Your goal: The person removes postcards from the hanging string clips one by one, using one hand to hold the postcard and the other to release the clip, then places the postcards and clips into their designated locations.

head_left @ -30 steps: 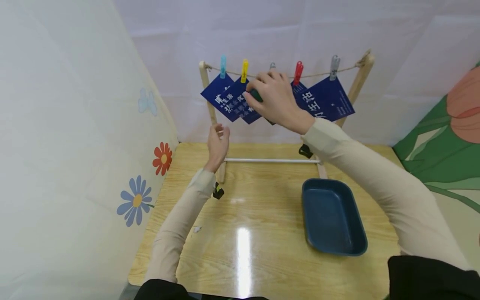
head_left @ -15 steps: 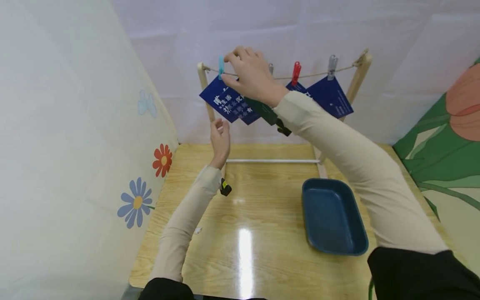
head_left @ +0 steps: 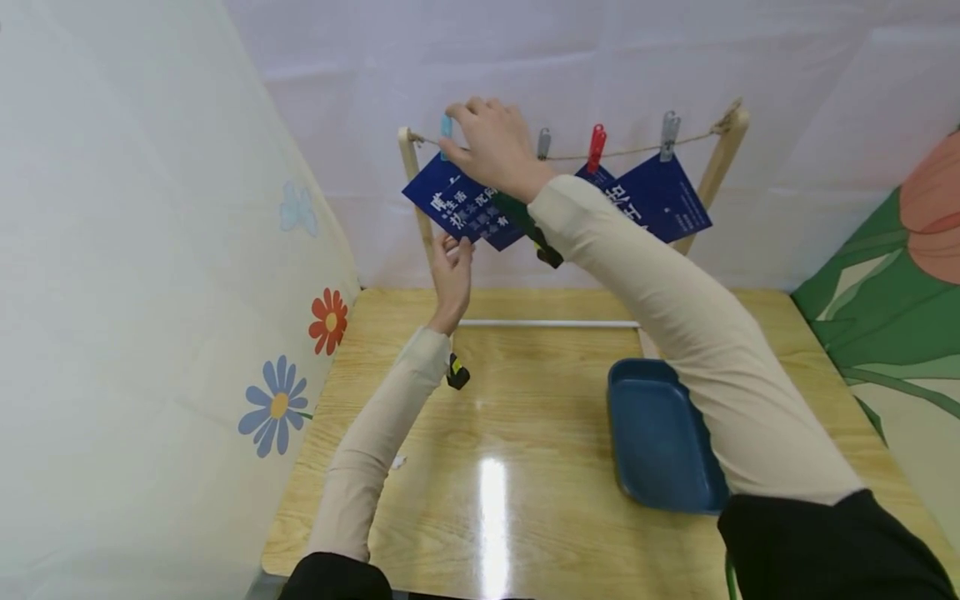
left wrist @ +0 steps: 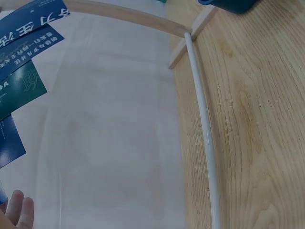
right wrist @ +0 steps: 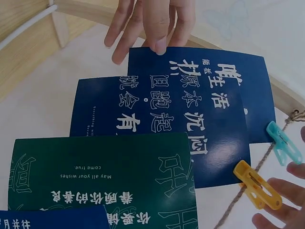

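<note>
My left hand [head_left: 452, 279] pinches the lower corner of the leftmost blue card [right wrist: 252, 71], its thumb on the printed face. My right hand [head_left: 495, 150] is at the string, with thumb and a finger at the tail of the light blue clothespin [right wrist: 285, 145] that clips this card. A yellow clothespin [right wrist: 257, 185] is close to other fingers of that hand and bears a second blue card [right wrist: 105, 102]. Beside it hangs a green card [right wrist: 100, 157], overlapping it. In the left wrist view only the left fingertips [left wrist: 21, 210] show.
A wooden frame [head_left: 723, 158] carries the string, with grey [head_left: 544, 143], red [head_left: 597, 146] and clear [head_left: 669, 133] clothespins on further blue cards [head_left: 663, 196]. A white rod [head_left: 547, 323] joins its feet. A dark blue tray [head_left: 660, 433] stands on the table [head_left: 420, 517], right.
My right hand has moved left, from before the middle cards to the light blue clothespin. My left hand has risen from beside the frame's post to the leftmost card's lower corner and pinches it.
</note>
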`<control>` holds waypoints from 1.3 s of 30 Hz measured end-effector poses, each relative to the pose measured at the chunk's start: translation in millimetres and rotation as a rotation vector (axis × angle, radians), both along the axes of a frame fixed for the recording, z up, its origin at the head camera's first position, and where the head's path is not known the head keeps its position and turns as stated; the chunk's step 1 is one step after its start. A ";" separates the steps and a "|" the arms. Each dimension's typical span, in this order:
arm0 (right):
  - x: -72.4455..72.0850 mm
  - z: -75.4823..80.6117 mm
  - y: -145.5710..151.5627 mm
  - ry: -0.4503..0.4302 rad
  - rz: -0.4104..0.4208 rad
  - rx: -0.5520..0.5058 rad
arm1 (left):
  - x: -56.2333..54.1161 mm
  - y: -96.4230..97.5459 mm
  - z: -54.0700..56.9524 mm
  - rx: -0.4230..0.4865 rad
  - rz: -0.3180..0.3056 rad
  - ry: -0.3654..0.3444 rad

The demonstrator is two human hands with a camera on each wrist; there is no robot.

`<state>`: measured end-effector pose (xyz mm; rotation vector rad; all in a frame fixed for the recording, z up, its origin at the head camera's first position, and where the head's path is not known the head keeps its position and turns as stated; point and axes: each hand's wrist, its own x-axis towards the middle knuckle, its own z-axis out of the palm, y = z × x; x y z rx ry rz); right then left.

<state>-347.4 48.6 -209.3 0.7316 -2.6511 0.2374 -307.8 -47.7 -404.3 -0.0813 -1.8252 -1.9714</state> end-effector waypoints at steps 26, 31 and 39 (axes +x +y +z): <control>2.8 5.7 -18.4 -0.110 -0.045 -0.287 | 21.9 -3.2 20.2 0.135 -0.034 0.164; 2.6 5.9 -21.6 -0.176 -0.055 -0.298 | 22.8 -4.2 18.5 0.123 -0.029 0.168; 1.4 9.0 -23.5 -0.272 -0.067 -0.295 | 23.6 -5.8 18.0 0.115 -0.030 0.163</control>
